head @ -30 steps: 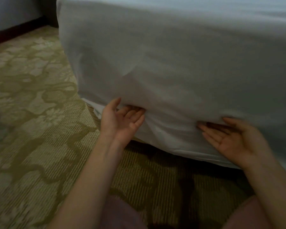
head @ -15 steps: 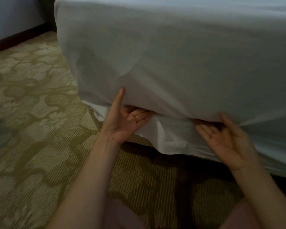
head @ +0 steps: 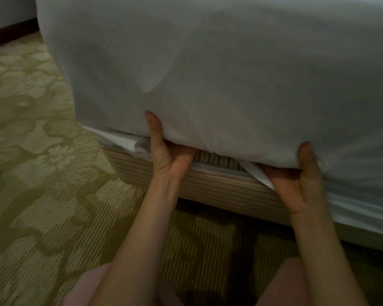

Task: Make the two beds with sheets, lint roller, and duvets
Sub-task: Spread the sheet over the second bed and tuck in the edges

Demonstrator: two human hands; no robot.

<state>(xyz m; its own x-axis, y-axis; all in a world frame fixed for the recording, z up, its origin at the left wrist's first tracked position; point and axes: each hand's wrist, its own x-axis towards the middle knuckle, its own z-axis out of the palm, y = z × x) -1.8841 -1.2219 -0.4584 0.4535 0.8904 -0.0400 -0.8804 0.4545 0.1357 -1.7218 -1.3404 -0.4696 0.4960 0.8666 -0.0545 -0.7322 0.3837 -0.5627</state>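
Patterned carpet (head: pixel 42 173) open leftward; hands, left (head: pixel 170 160) and right (head: pixel 296 186), seemingly around sheet (head: pixel 230 85) edge above striped base (head: pixel 212 186).

You have one view only: your head camera, tilted forward and down, low and very close to the draped sheet (head: pixel 230 74). The sheet fills the upper frame and the carpet (head: pixel 42 195) lies at left. Your left hand (head: pixel 170 160) and right hand (head: pixel 296 184) show at lower middle.
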